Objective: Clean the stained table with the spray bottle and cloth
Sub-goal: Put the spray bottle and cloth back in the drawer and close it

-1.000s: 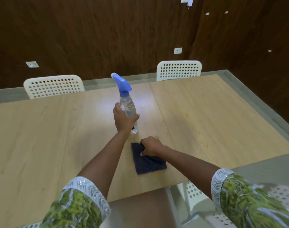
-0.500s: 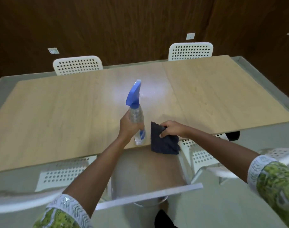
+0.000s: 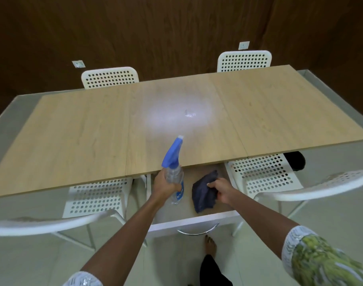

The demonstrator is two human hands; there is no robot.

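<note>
Standing back from the table (image 3: pixel 77 129), the person holds both tools off its near edge, above an open white drawer (image 3: pixel 194 222). The left hand (image 3: pixel 165 185) wraps its grip around the clear body of the spray bottle (image 3: pixel 174 172), whose long axis tilts up and forward, blue nozzle aimed at the tabletop. The right hand (image 3: pixel 219 189) pinches the dark blue cloth (image 3: pixel 203 195), which hangs crumpled just beside the bottle. The faint mark (image 3: pixel 189 114) sits ahead of both hands, slightly right of centre, inside a pale glare, so I judge the cloth hand marginally nearer. White perforated chairs (image 3: pixel 259 174) flank the drawer.
</note>
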